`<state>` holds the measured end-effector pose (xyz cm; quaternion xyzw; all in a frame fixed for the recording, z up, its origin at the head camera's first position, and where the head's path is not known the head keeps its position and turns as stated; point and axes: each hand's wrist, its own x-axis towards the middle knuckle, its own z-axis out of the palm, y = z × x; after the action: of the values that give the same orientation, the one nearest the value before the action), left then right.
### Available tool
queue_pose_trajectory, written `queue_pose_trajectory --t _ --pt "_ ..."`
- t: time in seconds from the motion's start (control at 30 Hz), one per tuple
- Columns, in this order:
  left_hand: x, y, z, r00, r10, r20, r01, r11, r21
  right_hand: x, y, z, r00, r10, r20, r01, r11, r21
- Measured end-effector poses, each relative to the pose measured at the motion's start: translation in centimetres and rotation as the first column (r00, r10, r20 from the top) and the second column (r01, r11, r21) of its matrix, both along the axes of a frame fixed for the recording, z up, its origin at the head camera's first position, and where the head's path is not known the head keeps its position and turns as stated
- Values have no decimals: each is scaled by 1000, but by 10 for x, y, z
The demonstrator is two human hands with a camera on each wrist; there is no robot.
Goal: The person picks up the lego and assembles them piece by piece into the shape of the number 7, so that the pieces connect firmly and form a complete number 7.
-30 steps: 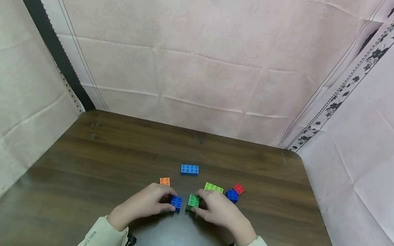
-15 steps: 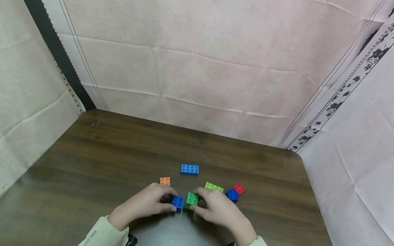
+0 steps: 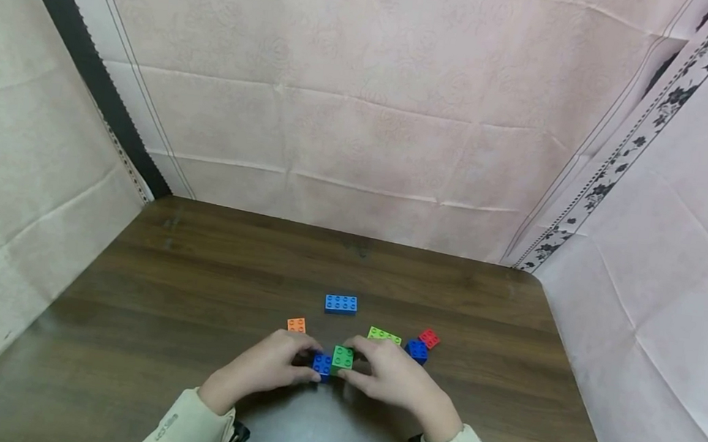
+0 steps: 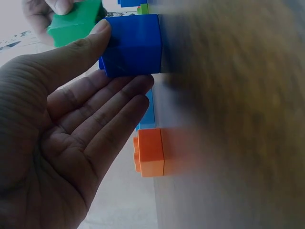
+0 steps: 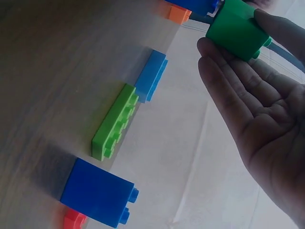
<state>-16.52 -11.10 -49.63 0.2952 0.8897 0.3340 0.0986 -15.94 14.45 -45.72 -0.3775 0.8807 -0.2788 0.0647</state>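
My left hand (image 3: 277,360) pinches a dark blue building brick (image 4: 133,45) between thumb and fingers, the brick standing on the table with its studs up. Right beside it, my right hand (image 3: 385,371) grips a green brick (image 3: 342,357) by its sides. In the right wrist view the green brick (image 5: 237,29) is raised above the tabletop, its thumb side toward me. Seen from the head, the green brick overlaps the right edge of the blue one and sits a little higher. An orange brick (image 3: 296,324) lies just beyond the left fingers.
Behind the hands lies a light blue long brick (image 3: 341,304). A lime green long brick (image 3: 385,336), another dark blue brick (image 3: 417,351) and a red brick (image 3: 429,338) sit by the right hand. Pale cloth (image 3: 368,105) walls rise around the brown wooden table (image 3: 186,289).
The right hand has carried the green brick left and slightly up, toward the blue one. The left hand has slid the blue brick a little to the right, closing the gap between them.
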Motion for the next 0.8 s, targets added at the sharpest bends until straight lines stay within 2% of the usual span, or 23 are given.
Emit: queue_pose_trajectory --t 0.27,0.8 --pt "2 3 1 1000 -8 18 8 1000 17 1 -3 1 1000 16 -3 -16 1000 -14" --pt "3 11 -1 999 -24 -31 25 999 24 0 -6 2 1000 15 22 -15 1000 -10"
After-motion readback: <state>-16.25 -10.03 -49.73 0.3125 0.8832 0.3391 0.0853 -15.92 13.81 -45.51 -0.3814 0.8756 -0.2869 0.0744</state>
